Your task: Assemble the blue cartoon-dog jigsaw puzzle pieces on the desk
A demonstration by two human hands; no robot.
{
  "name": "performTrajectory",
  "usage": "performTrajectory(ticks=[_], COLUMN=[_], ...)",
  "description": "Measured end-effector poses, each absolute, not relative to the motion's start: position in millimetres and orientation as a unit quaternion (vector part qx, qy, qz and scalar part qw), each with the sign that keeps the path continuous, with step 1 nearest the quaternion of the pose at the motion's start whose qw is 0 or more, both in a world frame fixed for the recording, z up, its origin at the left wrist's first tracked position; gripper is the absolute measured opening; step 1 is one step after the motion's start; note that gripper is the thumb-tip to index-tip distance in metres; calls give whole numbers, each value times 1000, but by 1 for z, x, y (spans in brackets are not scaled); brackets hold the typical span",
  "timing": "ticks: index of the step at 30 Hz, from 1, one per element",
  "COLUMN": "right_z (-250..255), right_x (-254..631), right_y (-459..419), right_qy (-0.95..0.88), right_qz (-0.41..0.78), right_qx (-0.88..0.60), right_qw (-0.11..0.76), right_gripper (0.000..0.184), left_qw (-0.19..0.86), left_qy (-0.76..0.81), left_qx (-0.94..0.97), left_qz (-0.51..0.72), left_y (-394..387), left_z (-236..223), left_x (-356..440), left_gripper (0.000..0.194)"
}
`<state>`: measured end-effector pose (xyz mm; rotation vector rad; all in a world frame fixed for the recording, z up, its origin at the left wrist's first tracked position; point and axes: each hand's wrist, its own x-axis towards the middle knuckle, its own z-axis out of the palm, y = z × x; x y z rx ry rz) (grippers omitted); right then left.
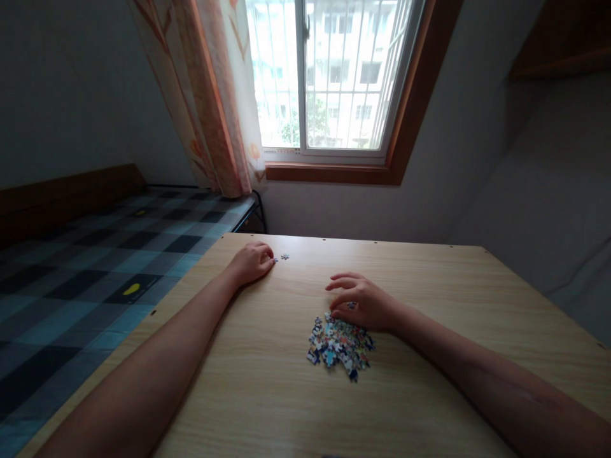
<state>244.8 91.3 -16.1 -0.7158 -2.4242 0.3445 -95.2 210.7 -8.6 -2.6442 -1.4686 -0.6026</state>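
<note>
Left hand [252, 262] touched far-left piece [275, 259], pinch unclear; right hand [363, 304] spread over far edge of central puzzle pile [340, 346]. Looked barely begun: loose piece [285, 256] nearby, most heaped, no joins visible.

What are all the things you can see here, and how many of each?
Puzzle heap: one, many-coloured pieces, too many to count, mid-table
Loose piece: one, pale and dark, beyond the heap
Piece at left fingertips: one, bluish, far table
Piece by right fingers: one, pale and dark, heap's far side
Table: one, light wood, in front
Bed: one, blue-grey-black checked cover, left
Headboard: one, brown, far left
Curtain: one, orange and cream, left of window
Window: one, pale with brown surround, top middle
Building: whitish, outside
Shelf: one, brown, top right
Walls: greyish, around
Left hand, right hand: two, bare, over table
</note>
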Motion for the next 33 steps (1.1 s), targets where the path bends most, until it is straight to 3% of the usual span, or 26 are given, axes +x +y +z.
performTrajectory(ticks=[11,18,26,33], right_z=[-18,-19,-32,-33], right_x=[245,252,255,256], right_y=[93,99,111,111], right_qy=[-892,-851,-802,-818], right_qz=[198,295,169,125], right_qx=[-276,-303,-461,-452], right_qw=[299,312,339,333], right_gripper=[7,10,10,13], left_qw=[102,37,-85,-54], left_qy=[-378,-362,-312,-313], left_qx=[-910,-929,-942,-937], left_qz=[-137,-69,-92,-147], left_y=[177,152,138,129], left_z=[15,22,15,7], left_x=[-55,-17,9,17], left_gripper=[19,21,14,30])
